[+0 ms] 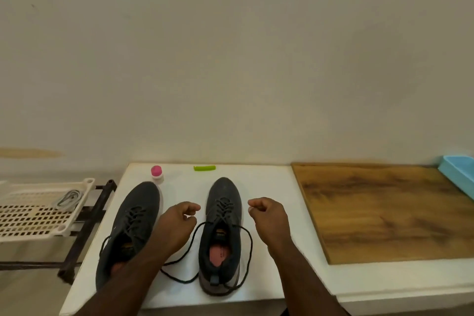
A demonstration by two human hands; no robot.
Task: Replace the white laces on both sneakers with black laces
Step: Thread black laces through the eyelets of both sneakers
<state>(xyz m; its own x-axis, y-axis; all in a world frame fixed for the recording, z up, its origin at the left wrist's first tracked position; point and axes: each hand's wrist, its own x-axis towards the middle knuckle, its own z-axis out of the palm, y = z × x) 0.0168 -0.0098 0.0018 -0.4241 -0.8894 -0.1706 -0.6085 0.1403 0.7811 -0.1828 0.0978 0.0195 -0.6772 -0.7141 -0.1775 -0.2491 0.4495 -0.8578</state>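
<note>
Two dark grey sneakers with a matte, knit-looking upper sit on a smooth white table (269, 187), both threaded with black laces. The left sneaker (130, 228) leans its toe slightly rightward toward the wall; the right sneaker (222, 233) runs almost straight, long axis heel-to-toe pointing away from the person, its pinkish insole showing. The right shoe's black lace (191, 244) hangs untied, thin cord looping loosely over the tabletop on both sides of the heel.

The left hand (177, 223) hovers between the shoes, fingers curled in, thumb near forefinger; whether it pinches a lace end I cannot tell. The right hand (269, 218) sits just right of the shoe, fingers curled likewise, grip unclear.

A pink-capped small bottle (157, 174) and a green comb-like strip (204, 168) lie near the plain cream wall. A wood-grain board (384, 213) adjoins the table on the right, with a blue tray (459, 174) at its corner. On the left, a perforated white plastic rack (30, 215) holds the bundled white laces (69, 199).
</note>
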